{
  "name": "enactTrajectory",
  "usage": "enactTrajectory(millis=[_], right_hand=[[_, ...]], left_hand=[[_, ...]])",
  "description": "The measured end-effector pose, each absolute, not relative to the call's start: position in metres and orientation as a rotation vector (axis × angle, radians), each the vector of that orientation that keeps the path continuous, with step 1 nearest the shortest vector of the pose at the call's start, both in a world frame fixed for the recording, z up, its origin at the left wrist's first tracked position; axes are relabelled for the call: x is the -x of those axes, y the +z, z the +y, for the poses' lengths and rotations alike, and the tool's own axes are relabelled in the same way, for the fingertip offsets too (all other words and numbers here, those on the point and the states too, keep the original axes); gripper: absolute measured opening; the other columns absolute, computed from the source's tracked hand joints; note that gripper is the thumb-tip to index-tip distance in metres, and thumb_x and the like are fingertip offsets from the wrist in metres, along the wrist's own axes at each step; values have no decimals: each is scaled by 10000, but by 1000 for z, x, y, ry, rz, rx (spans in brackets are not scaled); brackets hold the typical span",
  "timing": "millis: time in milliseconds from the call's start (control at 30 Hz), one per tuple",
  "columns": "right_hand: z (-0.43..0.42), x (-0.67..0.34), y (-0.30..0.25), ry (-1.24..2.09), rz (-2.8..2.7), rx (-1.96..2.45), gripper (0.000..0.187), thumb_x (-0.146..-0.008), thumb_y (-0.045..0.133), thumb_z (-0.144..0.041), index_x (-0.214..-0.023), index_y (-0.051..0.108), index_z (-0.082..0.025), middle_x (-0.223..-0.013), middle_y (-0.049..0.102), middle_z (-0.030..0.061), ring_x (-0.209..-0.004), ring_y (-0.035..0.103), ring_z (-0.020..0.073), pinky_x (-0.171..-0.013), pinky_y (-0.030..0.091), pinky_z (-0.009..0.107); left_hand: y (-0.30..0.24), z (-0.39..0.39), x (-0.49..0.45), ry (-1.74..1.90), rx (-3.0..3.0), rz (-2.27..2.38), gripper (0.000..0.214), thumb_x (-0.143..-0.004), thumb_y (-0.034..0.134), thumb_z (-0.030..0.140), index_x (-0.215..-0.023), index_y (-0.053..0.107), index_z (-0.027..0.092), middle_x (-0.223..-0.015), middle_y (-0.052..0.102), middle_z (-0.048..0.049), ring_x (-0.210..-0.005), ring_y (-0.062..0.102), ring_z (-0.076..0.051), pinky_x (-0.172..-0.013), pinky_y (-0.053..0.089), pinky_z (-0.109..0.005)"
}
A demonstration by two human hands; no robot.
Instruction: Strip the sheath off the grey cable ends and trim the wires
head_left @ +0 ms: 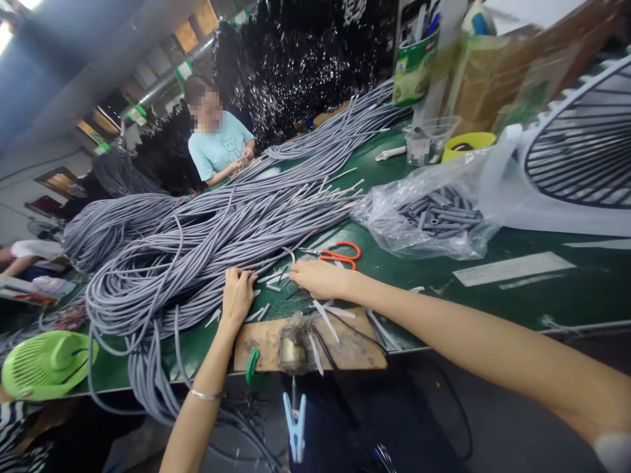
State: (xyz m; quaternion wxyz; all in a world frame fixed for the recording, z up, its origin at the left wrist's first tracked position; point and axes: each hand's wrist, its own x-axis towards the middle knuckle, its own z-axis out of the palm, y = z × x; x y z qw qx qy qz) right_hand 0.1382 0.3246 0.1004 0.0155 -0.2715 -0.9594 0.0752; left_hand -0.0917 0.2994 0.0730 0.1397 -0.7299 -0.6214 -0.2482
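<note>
My left hand (pixel 238 293) has its fingers curled round a grey cable (pixel 263 261) at the near edge of a large bundle of grey cables (pixel 162 263). To its right my right hand (pixel 318 278) is closed, fingertips together near a curved whitish cable end (pixel 290 253); what they pinch is hidden. Orange-handled scissors (pixel 340 255) lie just beyond the right hand. Short grey sleeve pieces and white strips (pixel 325 318) are scattered between and below my hands. In front of me, a small motor-like device (pixel 292 351) sits on a wooden board (pixel 362 355).
A clear bag of grey tube pieces (pixel 438 213) lies right of the cables, beside a fan (pixel 582 141). A light blue clothes peg (pixel 296 427) hangs at the table edge. A green plastic fan-like item (pixel 49 364) is at left. A co-worker (pixel 221 141) sits across the table.
</note>
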Motion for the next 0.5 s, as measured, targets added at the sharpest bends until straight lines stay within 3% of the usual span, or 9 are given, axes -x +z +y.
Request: enactTrajectory(millis=[267, 333, 400, 500], right_hand=[[324, -136, 98, 162, -3009, 841, 255, -761, 525, -13, -999, 597, -72, -987, 626, 148, -990, 595, 241, -748, 445, 270], [323, -135, 98, 153, -3010, 838, 252, -757, 521, -5, -987, 598, -72, -998, 623, 157, -976, 601, 236, -746, 439, 265], [322, -135, 98, 144, -3009, 836, 238, -759, 503, 7, -960, 600, -75, -1004, 620, 160, -962, 607, 233, -740, 436, 265], [321, -134, 98, 133, -3011, 828, 224, -752, 485, 21, -917, 601, -76, -977, 623, 156, -945, 611, 239, -721, 433, 269]], left_hand=[[130, 272, 112, -1162, 1603, -1776, 185, -840, 428, 252, -695, 520, 182, -710, 495, -54, -743, 507, -208, -709, 433, -358], [156, 266, 132, -1527, 1277, -1809, 223, -854, 403, 284, -650, 432, 198, -603, 433, -3, -622, 493, -171, -607, 433, -315], [181, 255, 151, -1698, 1072, -1806, 262, -900, 270, 300, -655, 320, 219, -529, 327, 55, -462, 412, -117, -473, 388, -252], [216, 226, 167, -1766, 918, -1772, 287, -932, 180, 287, -651, 192, 227, -522, 225, 90, -381, 260, -58, -400, 308, -175]])
